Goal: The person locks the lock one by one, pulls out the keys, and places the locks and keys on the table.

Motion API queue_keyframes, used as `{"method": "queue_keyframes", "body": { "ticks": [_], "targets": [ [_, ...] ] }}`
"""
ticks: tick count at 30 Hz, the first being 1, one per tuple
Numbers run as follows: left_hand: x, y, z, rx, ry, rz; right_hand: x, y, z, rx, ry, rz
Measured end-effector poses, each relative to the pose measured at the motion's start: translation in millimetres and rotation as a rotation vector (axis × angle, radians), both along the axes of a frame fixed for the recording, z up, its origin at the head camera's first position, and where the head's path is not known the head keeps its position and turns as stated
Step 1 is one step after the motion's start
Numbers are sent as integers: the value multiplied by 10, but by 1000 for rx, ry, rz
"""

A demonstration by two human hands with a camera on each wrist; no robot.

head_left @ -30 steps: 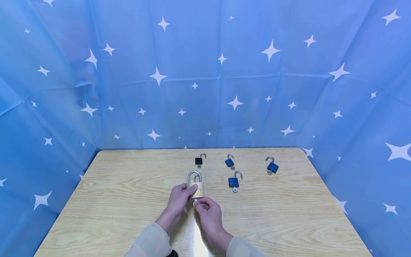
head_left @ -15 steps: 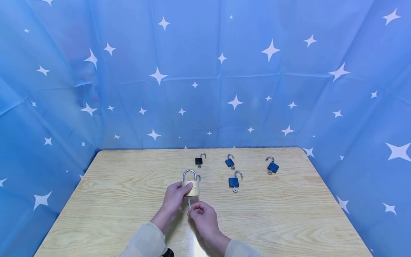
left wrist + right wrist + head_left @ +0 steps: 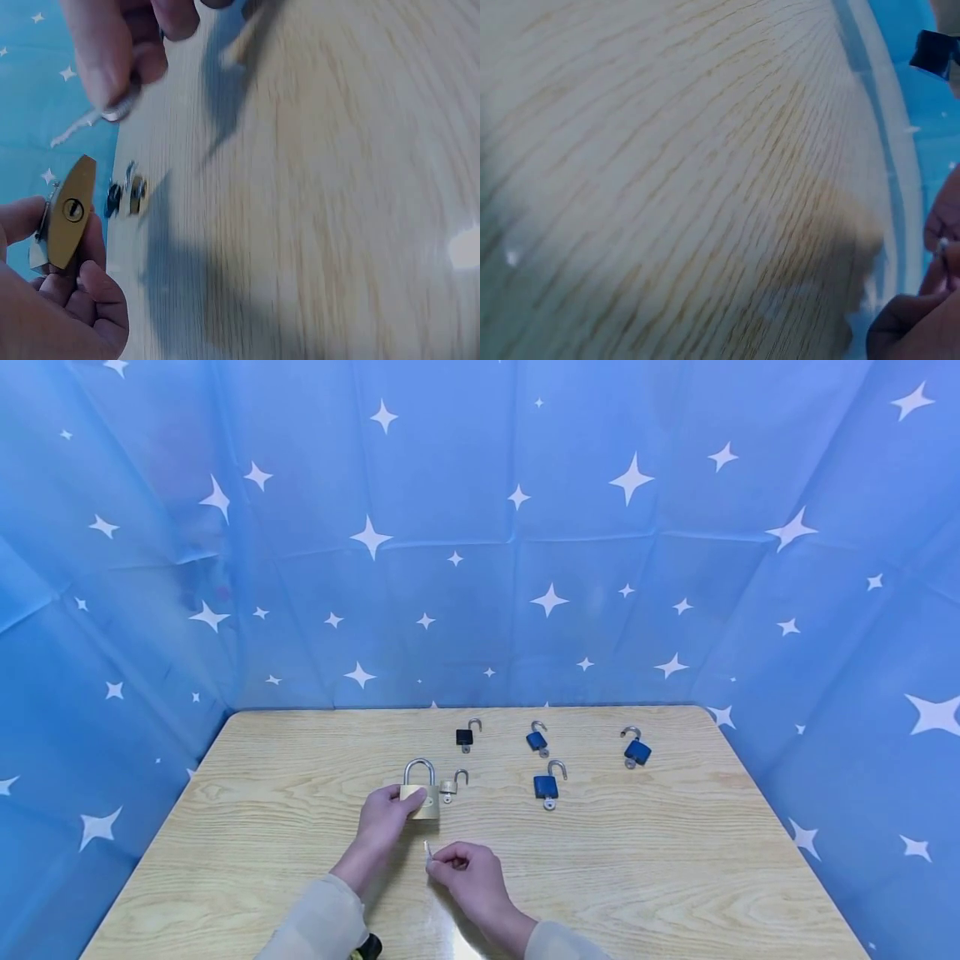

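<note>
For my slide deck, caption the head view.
Left hand holds a large golden padlock, right hand pinches a key; five smaller open padlocks lie on the table.

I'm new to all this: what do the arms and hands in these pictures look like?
They are a person's, not a machine's. The left hand and right hand wear no gloves. The left sleeve and right sleeve are pale cream, ending short of the hands. A small black object shows by the left cuff; what it is, I can't tell.

Six keys [image 3: 427,850] [image 3: 447,797] [image 3: 466,748] [image 3: 543,752] [image 3: 550,804] [image 3: 630,763], two brass padlocks [image 3: 412,792] [image 3: 448,787], one black padlock [image 3: 464,737] and, toward the person's one o'clock, three blue padlocks [image 3: 536,740] [image 3: 546,787] [image 3: 637,751] are showing.
</note>
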State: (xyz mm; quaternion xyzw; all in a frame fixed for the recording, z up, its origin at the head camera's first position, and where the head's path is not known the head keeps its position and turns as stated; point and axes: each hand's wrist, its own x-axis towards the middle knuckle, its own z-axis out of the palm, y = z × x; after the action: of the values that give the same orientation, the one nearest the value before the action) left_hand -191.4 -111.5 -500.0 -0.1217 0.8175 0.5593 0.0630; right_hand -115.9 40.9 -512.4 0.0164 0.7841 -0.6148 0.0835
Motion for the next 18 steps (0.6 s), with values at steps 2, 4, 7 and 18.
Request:
{"method": "queue_keyframes", "body": {
  "ticks": [2,4,7,18],
  "targets": [
    [1,-49,8,-30,-13,-7,-1,-4,-9,15,12,14],
    [7,-96,16,-65,-22,-20,-5,-13,-16,25,17,24],
    [18,-158,18,-119,-32,-43,-12,-30,-13,25,8,43],
    [26,-266,2,-281,-36,-72,-32,-96,29,-4,-41,119]
  ]
}}
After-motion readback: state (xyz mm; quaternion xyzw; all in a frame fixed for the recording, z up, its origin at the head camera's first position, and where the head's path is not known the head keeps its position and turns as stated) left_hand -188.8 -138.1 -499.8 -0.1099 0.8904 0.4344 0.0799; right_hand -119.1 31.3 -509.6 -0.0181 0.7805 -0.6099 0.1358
